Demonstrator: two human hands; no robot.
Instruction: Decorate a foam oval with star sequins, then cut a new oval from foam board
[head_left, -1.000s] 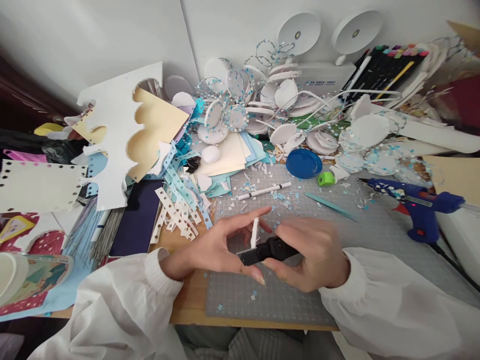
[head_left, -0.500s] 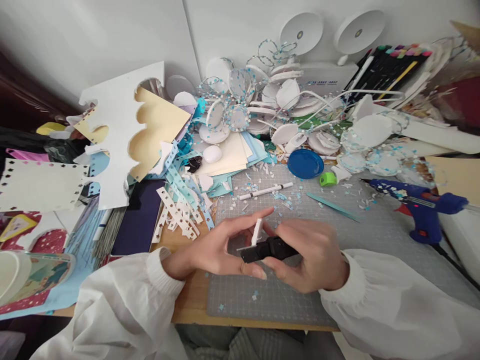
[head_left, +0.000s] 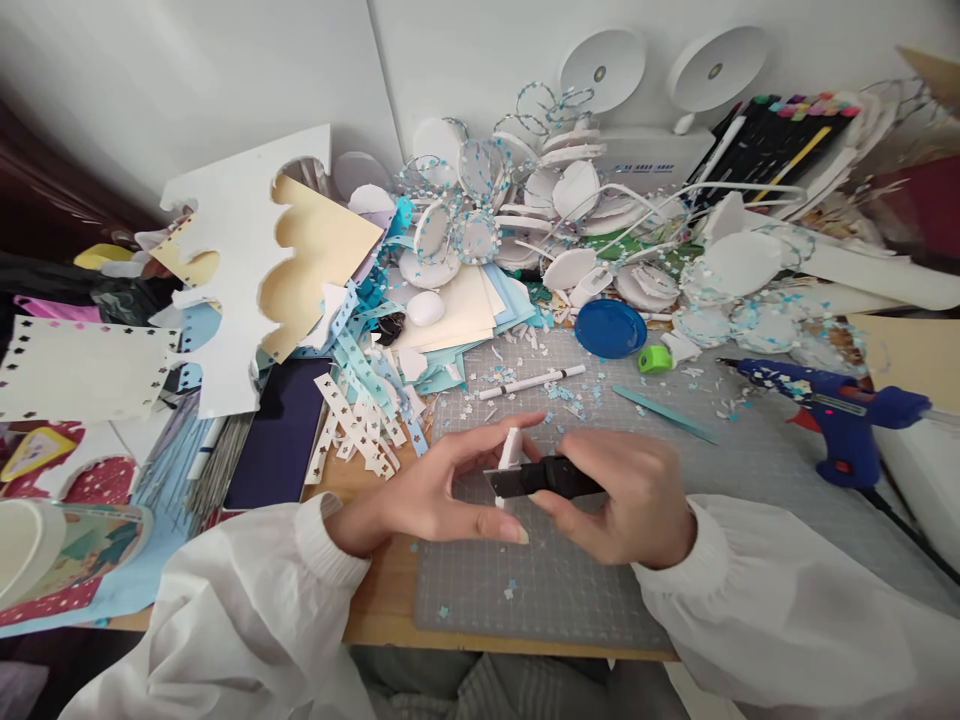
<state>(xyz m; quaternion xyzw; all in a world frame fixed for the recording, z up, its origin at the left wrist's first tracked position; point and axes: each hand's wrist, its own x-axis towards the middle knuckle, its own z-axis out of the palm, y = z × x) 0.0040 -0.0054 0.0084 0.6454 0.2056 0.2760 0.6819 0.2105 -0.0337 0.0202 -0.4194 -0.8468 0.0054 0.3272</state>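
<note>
My left hand (head_left: 442, 490) pinches a small white piece (head_left: 511, 448), apparently foam board, standing on edge between the thumb and fingers. Its lower part is partly hidden by the blade. In my right hand (head_left: 622, 490) is a black utility knife (head_left: 551, 478), gripped with thumb and fingers, its dark blade pointing left. The blade lies across the white piece, close to my left thumb. Both hands are held above the grey cutting mat (head_left: 540, 600).
A white pen (head_left: 532, 381), a teal tweezer-like tool (head_left: 664, 413), a blue lid (head_left: 610, 328) and paper scraps lie beyond my hands. A blue glue gun (head_left: 840, 400) rests at right. Punched paper strips (head_left: 360, 425) and a dark blue flat case (head_left: 276, 435) are at left.
The knife has shifted slightly right and up, its blade now more level across the white piece. My left hand has stayed nearly in place, still pinching the piece.
</note>
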